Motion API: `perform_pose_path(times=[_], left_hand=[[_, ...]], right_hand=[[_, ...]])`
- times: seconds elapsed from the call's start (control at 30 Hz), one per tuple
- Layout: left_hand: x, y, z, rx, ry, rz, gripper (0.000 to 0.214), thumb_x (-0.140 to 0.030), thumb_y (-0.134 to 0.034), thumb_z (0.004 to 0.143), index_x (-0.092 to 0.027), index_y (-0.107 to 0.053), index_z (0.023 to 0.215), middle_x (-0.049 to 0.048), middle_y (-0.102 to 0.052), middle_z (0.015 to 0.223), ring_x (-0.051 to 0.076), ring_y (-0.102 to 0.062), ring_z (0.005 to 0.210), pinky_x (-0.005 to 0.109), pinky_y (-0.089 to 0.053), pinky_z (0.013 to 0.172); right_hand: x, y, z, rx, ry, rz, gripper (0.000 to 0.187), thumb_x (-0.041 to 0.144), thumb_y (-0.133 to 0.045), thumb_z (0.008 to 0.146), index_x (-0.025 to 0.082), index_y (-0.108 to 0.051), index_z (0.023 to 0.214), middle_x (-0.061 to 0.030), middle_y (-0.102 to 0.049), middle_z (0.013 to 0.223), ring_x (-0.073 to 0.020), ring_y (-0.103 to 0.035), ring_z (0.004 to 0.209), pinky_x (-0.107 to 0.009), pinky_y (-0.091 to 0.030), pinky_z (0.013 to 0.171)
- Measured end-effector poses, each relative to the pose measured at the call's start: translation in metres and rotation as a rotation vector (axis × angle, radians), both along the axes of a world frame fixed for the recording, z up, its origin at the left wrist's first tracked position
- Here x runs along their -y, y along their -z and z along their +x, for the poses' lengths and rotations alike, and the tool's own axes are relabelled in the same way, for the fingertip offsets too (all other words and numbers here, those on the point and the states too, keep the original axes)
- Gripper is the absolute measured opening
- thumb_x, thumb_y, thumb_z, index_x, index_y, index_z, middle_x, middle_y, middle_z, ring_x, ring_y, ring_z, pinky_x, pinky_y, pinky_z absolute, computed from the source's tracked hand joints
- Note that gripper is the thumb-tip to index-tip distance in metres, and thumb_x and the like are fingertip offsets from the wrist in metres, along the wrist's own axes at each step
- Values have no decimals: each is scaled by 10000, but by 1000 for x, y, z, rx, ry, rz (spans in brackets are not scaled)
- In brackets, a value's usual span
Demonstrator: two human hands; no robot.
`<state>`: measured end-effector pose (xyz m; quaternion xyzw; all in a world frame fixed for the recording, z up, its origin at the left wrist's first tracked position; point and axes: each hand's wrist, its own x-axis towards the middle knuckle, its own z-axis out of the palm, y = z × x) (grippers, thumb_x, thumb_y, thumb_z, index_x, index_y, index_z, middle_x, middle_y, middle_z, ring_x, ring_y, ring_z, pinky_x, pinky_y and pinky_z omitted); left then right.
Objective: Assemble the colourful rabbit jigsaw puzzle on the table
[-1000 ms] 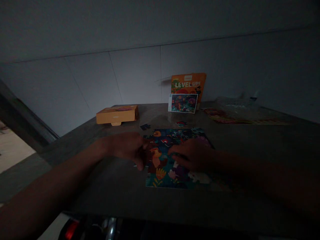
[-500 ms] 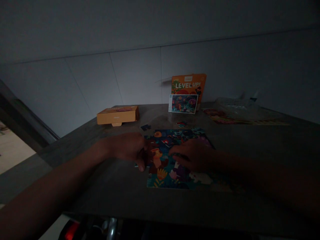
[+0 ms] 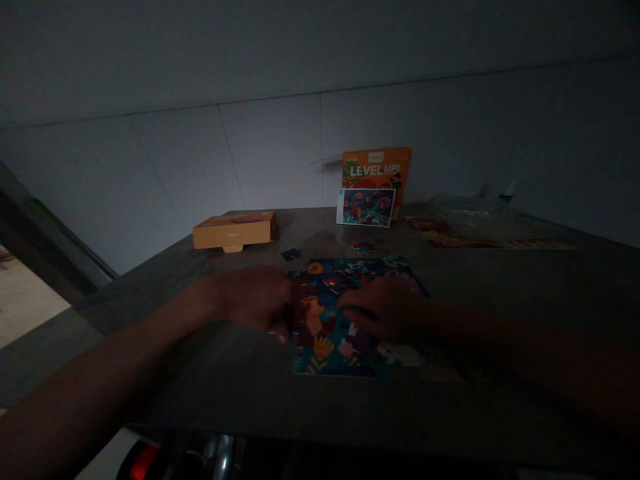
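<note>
The floral puzzle (image 3: 333, 337) mixes teal, orange, pink.

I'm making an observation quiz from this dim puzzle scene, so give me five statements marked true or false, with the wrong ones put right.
1. The right hand is over the puzzle. True.
2. The left hand is on the orange box. False: it is at the puzzle's left edge, nearer the camera than that box.
3. The picture card stands in front of the LEVEL UP! panel. True.
4. The clear plastic lies left of the orange box. False: it lies well to the right, by a printed sheet.
5. Loose pieces lie beyond the puzzle's far edge. True.
</note>
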<state>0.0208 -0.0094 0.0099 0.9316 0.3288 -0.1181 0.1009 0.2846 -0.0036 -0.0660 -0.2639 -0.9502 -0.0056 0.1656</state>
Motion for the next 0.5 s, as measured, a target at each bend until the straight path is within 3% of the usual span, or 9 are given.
perform_pose_path(times=[0.27, 0.5], left_hand=[[2, -3, 0, -8, 61, -20, 99, -245, -823, 741, -251, -777, 828, -27, -738, 696, 120, -626, 573, 233, -327, 509], [0, -1, -1, 10, -18, -9, 140, -304, -831, 727, -267, -781, 853, -10, -739, 715, 145, -609, 577, 257, -326, 523]], right_hand=[[-1, 1, 0, -22, -28, -5, 255, 291, -481, 938, 180, -708, 977, -28, -662, 633, -124, -520, 521, -254, -255, 544], [-1, -1, 1, -19, -27, -11, 250, 282, -476, 942, 178, -700, 981, -28, -665, 654, -125, -524, 533, -256, -268, 556]])
